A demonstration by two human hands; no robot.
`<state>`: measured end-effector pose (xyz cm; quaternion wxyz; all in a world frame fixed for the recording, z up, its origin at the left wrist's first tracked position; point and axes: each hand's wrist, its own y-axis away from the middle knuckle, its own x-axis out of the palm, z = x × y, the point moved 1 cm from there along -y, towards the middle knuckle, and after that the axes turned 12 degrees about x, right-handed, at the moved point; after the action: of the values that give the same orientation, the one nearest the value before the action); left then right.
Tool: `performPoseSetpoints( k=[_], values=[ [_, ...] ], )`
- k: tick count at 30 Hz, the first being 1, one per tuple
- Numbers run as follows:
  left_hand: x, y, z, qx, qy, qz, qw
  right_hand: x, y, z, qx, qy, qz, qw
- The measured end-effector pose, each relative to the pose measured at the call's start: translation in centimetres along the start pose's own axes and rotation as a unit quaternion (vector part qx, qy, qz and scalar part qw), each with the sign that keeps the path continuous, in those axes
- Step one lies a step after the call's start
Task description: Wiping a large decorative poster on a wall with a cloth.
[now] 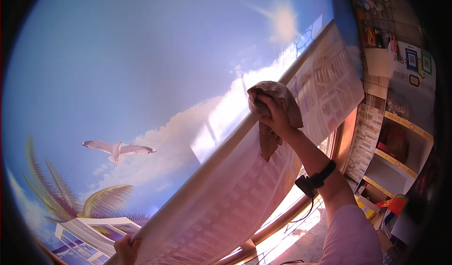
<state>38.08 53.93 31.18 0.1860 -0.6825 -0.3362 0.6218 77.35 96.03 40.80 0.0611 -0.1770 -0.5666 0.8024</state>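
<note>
My right hand (273, 115) grips a crumpled brown cloth (282, 95) and presses it against the upper edge of a long, glossy panel (219, 191). The cloth's loose end hangs down over the panel's face. A tan rim (212, 153) runs slantwise along that edge, and faint reflections or see-through shapes show on the pale pinkish surface; which of the two I cannot tell. At the lower left, my left hand (127, 249) is closed around the same rim, its thumb on the near side. A black strap with a small device (314, 180) circles my right forearm.
Beyond the rim spreads a surface printed with sky, a seagull (116, 152) and palm leaves (106, 201). On the right stands a shelf unit (406, 123) bearing writing and printed codes, near a wire rack (376, 14) of small goods. A thin cable (307, 215) dangles below my forearm.
</note>
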Motion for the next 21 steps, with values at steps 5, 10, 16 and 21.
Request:
performPoseSetpoints(
  k=[5,10,16,21],
  values=[
    [-0.4,1.0,0.4,-0.009,0.015,-0.028,0.999,0.4,0.6,-0.2,0.031,-0.058,0.043,0.997],
    [-0.9,0.2,-0.9,0.006,-0.001,-0.027,1.000,-1.8,-0.1,-0.2,-0.019,-0.002,0.054,0.998],
    [-0.6,-1.5,-2.9,-0.007,-0.071,0.032,0.997,-3.7,1.0,0.8,-0.034,0.007,0.021,0.999],
    [-1.7,-2.5,-5.0,0.006,-0.059,0.035,0.998,-5.1,4.3,5.3,0.249,-0.014,-0.100,0.963]
  ],
)
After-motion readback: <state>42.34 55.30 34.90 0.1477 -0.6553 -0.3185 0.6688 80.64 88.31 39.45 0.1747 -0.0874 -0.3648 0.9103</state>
